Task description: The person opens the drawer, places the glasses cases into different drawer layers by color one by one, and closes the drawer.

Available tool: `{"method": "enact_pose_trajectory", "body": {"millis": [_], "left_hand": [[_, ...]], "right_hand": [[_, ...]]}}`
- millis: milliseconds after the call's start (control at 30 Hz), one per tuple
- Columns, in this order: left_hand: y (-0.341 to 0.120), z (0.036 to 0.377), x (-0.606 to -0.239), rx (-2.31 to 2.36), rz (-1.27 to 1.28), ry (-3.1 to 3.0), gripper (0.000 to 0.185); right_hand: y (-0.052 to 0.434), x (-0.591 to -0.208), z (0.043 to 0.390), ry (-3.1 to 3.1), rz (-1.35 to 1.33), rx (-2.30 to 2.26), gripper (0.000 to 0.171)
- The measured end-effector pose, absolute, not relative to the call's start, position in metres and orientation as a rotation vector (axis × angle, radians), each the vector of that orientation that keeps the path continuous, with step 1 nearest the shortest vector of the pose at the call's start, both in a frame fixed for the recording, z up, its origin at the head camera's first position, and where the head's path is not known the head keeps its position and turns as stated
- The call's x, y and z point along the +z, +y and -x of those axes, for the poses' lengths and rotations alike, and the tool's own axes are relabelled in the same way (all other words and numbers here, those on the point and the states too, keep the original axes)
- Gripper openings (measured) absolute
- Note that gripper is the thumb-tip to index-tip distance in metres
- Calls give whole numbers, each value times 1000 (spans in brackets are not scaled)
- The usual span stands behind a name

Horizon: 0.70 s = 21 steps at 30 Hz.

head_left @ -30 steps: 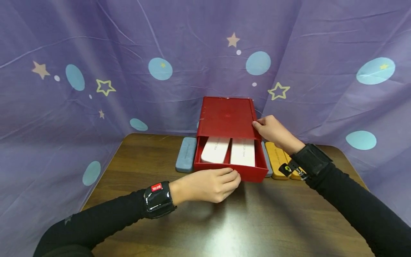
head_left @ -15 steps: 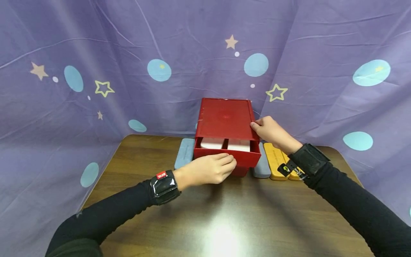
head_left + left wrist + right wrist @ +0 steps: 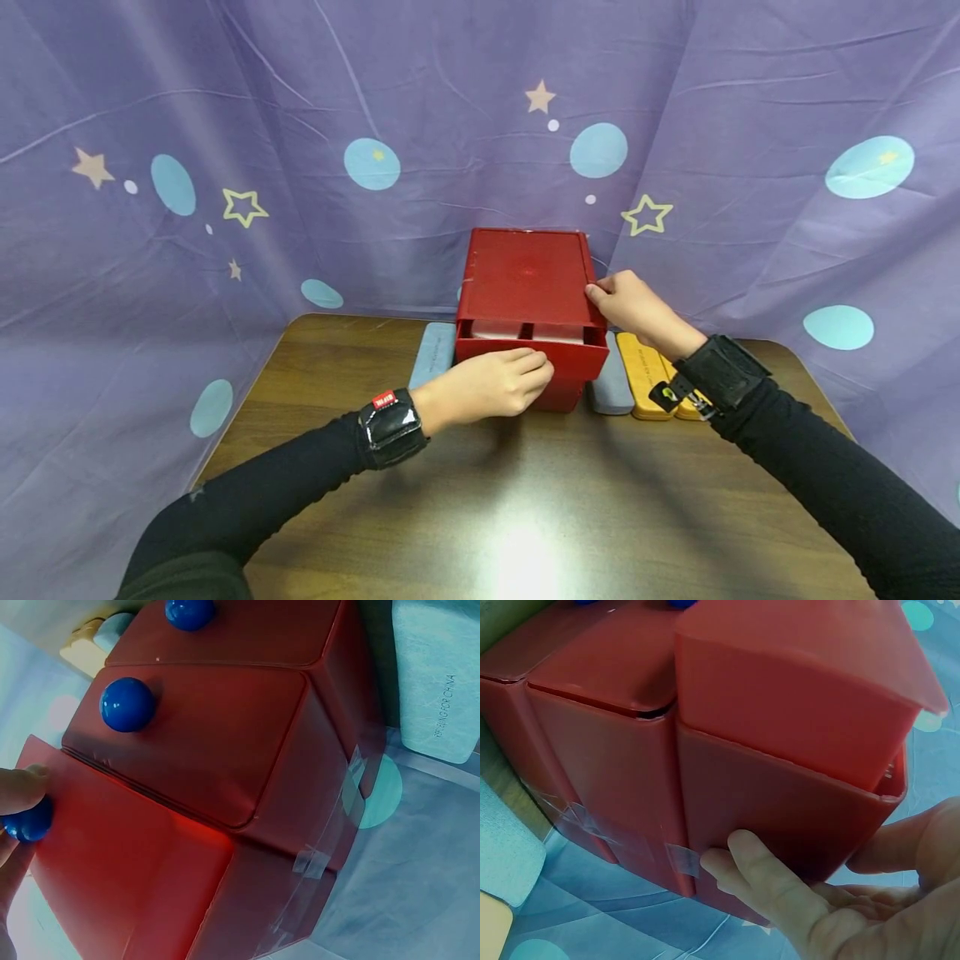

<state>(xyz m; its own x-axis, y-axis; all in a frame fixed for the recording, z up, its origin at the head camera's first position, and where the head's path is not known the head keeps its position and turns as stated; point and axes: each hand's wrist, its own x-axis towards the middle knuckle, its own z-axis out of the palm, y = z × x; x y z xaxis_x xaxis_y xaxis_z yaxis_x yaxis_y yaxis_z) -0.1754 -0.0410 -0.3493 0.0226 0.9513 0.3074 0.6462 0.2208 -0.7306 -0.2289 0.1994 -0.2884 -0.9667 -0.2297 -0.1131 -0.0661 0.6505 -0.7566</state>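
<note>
A red drawer cabinet (image 3: 529, 275) stands at the back of the table, its top drawer (image 3: 579, 362) pulled out a little. Through the gap show the edges of two white cases (image 3: 558, 333). In the left wrist view, the thumb and fingers of my left hand (image 3: 495, 385) pinch the blue round knob (image 3: 30, 822) on that drawer's front. Two lower drawers with blue knobs (image 3: 127, 704) sit fully in. My right hand (image 3: 637, 307) holds the cabinet's upper right edge, thumb over the top and fingers against the side wall (image 3: 780, 802).
Left of the cabinet lies a blue case (image 3: 433, 350). To its right are a grey-blue case (image 3: 612, 385) and two yellow cases (image 3: 643, 377), the second partly behind the right wrist. A patterned purple cloth (image 3: 420, 100) hangs behind the wooden table (image 3: 360, 358).
The top drawer has slid back into the cabinet with my left hand on its knob, covering most of the white cases. My right hand keeps its place on the cabinet.
</note>
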Motion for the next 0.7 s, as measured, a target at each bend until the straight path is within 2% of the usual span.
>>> {"method": "enact_pose_trajectory", "body": {"millis": [700], "left_hand": [[-35, 191, -345, 489, 1480, -1841, 20]], "right_hand": [[199, -290, 229, 2710, 239, -1181, 41]]}}
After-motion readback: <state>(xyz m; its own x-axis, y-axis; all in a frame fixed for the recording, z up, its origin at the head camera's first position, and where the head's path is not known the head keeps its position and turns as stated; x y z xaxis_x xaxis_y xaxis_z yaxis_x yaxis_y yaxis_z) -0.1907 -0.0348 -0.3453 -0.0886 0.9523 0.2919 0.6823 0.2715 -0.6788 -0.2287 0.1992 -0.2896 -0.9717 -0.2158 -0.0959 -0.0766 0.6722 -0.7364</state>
